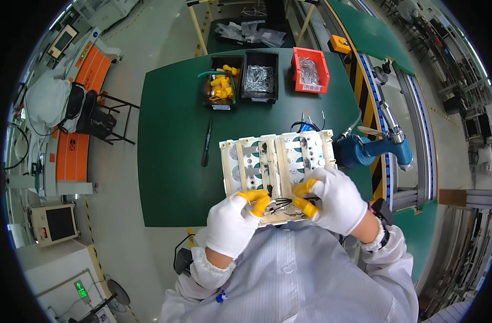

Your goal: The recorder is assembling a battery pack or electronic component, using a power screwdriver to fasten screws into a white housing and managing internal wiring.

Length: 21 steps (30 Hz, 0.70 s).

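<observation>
A cream-white plastic frame [281, 146] with rails, round openings and metal strips lies near the table's front edge, between my gloved hands. Thin black wires [281, 203] loop across its near part. My left hand [234, 223], in a white glove with yellow fingertips, is at the frame's near left; its fingertips are closed at the left end of these wires. Over the near right part is my right hand [338, 200], its yellow thumb and finger curled but apart beside the wires. Small dark parts [269, 188] sit along the frame's middle rail.
Behind the frame stand a black bin of yellow parts [221, 89], a black bin of metal pins [258, 79] and a red bin [311, 70]. A black marker pen [206, 142] lies left on the green table [170, 161]. A blue power tool [364, 149] is at right, by the conveyor [383, 118].
</observation>
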Motion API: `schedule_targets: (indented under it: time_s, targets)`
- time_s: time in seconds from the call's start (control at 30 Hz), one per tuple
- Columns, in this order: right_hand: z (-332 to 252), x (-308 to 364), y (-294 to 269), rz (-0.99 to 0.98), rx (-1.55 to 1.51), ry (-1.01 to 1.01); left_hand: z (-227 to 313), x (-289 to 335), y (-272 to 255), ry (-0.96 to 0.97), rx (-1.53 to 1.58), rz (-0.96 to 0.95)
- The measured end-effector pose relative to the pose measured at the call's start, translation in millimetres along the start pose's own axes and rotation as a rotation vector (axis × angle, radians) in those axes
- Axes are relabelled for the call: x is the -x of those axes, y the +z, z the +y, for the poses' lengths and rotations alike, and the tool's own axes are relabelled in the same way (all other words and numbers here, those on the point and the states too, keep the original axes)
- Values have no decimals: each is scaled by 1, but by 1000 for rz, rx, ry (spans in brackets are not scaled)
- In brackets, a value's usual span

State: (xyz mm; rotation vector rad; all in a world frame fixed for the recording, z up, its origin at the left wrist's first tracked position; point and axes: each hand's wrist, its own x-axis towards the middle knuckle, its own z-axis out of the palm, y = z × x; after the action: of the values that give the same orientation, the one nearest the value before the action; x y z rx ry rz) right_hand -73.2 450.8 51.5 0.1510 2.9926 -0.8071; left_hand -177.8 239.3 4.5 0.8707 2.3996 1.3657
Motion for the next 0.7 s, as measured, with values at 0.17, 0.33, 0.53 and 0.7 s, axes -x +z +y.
schedule_targets:
  time_s: [0.17, 0.33, 0.53, 0.7]
  targets:
    - [-8, -20, 12, -166, -117, -42, 12, -3, -16, -80, -36, -176]
    - [3, -21, 19, -133, -341, -77, -3, -1, -22, -102, 10, -215]
    - [3, -15, 22, 33, -491, 102, 1, -7, -25, -39, -76, -258]
    - [5, -22, 20, -42, -439, -49, 0, -9, -26, 112, -90, -236]
